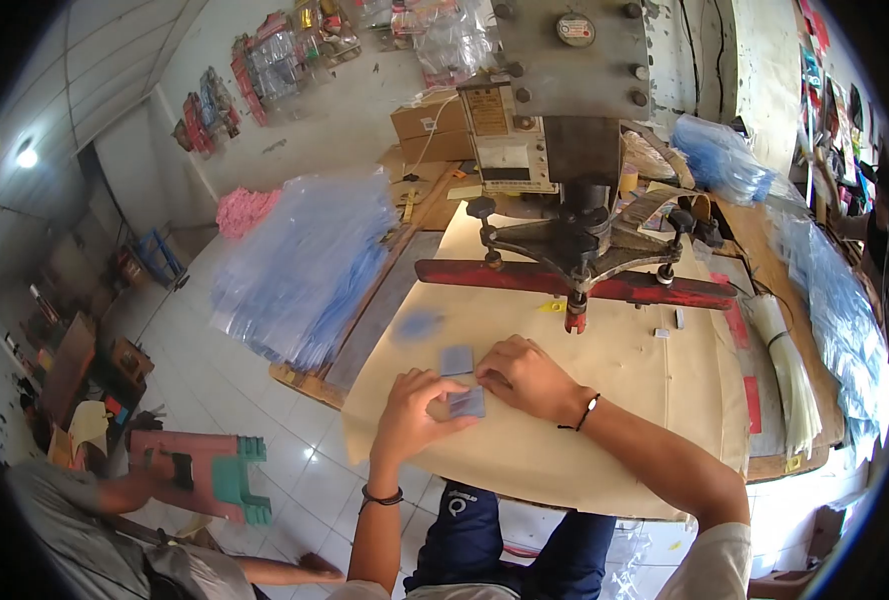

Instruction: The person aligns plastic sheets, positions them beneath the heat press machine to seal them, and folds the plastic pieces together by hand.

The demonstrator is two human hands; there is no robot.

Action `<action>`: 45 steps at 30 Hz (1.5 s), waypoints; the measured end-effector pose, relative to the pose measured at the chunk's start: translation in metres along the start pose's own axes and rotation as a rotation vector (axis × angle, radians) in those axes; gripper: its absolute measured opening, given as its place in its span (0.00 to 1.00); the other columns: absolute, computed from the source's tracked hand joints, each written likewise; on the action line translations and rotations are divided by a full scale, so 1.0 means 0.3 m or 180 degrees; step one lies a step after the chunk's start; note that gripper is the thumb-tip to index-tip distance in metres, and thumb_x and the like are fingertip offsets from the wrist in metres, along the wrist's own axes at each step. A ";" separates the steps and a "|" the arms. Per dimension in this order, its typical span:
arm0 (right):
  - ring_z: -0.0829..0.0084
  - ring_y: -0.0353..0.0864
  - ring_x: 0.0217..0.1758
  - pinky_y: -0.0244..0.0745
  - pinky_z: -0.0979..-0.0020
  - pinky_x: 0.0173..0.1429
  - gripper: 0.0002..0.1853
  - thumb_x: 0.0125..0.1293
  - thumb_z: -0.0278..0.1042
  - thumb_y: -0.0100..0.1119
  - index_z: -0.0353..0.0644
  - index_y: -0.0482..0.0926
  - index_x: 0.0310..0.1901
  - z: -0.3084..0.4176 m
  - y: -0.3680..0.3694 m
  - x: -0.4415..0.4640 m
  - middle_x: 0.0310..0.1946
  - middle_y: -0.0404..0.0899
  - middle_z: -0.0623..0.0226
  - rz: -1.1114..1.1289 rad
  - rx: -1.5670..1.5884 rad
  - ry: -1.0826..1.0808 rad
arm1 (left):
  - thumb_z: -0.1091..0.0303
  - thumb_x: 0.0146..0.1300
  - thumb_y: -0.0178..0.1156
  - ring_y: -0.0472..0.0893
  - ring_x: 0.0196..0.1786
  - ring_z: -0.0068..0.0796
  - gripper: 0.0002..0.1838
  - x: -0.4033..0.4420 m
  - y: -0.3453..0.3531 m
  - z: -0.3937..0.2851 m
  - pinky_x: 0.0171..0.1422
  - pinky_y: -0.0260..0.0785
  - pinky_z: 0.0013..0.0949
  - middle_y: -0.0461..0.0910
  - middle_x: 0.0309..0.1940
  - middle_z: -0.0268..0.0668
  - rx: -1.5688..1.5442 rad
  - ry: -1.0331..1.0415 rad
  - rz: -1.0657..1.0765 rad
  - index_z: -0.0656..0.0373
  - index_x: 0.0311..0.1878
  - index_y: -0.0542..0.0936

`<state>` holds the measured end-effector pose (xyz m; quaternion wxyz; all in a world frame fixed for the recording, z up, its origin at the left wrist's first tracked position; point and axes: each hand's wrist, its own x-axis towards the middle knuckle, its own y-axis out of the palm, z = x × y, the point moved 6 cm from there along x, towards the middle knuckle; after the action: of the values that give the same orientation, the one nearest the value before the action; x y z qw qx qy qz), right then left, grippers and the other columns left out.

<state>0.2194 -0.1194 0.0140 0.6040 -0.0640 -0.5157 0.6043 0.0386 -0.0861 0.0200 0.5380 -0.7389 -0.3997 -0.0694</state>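
My left hand [420, 408] rests at the front of the tan sheet [565, 450], its thumb and fingers curved around the sides of a small blue-grey piece [468, 403]. Just right of that piece, my right hand [527, 375] is bent down with its fingertips pressed together; whatever they pinch is too small to make out. A second blue-grey piece [457, 360] lies directly beyond the first, between the two hands.
A press with a red bar [465, 273] stands over the sheet. Blue plastic sheets [310, 270] are piled at the left, a pale bundle [787, 370] lies right. A person's arm [130, 495] is at lower left beside a pink-green stool [200, 475].
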 end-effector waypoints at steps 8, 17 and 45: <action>0.55 0.81 0.50 0.76 0.56 0.60 0.05 0.66 0.30 0.67 0.43 0.86 0.41 0.000 0.003 0.003 0.40 0.85 0.63 0.0033 -0.0038 0.0014 | 0.53 0.47 0.83 0.78 0.39 0.32 0.23 -0.014 0.011 0.029 0.54 0.68 0.37 0.79 0.32 0.29 -0.0044 0.0066 -0.0081 0.49 0.46 0.90; 0.57 0.81 0.53 0.75 0.56 0.62 0.05 0.67 0.33 0.67 0.44 0.86 0.42 -0.013 0.009 -0.002 0.42 0.85 0.65 0.0073 0.0042 0.0032 | 0.54 0.47 0.83 0.78 0.40 0.32 0.24 -0.007 0.009 0.018 0.53 0.68 0.38 0.80 0.31 0.28 -0.0073 0.0015 -0.0057 0.47 0.49 0.91; 0.56 0.81 0.54 0.75 0.57 0.62 0.11 0.67 0.38 0.68 0.43 0.85 0.47 0.014 -0.012 -0.017 0.45 0.84 0.63 -0.0334 -0.0721 -0.0060 | 0.57 0.46 0.82 0.76 0.40 0.36 0.27 0.001 0.010 0.004 0.54 0.69 0.39 0.77 0.30 0.31 0.0002 -0.0119 0.0086 0.51 0.52 0.90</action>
<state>0.2202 -0.1266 0.0157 0.6188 -0.0990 -0.5889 0.5103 0.0404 -0.0852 0.0174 0.5316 -0.7452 -0.3997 -0.0482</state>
